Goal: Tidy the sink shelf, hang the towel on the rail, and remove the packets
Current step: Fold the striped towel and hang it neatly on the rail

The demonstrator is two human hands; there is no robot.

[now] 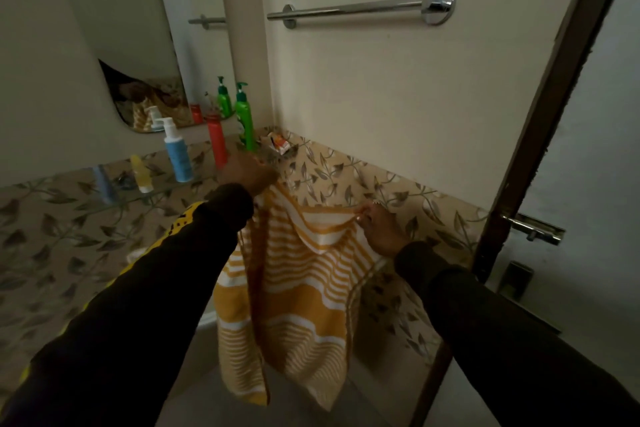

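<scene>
A yellow and white striped towel hangs spread between my two hands in the middle of the view. My left hand grips its upper left corner. My right hand pinches its upper right edge. The chrome rail is fixed to the wall above, well clear of the towel and bare. A glass shelf on the left carries a blue bottle, a red bottle, a green pump bottle and a small yellow bottle. Crumpled packets lie in the corner behind my left hand.
A mirror hangs above the shelf. A dark door frame with a metal handle stands at the right. Leaf-patterned tiles cover the lower wall.
</scene>
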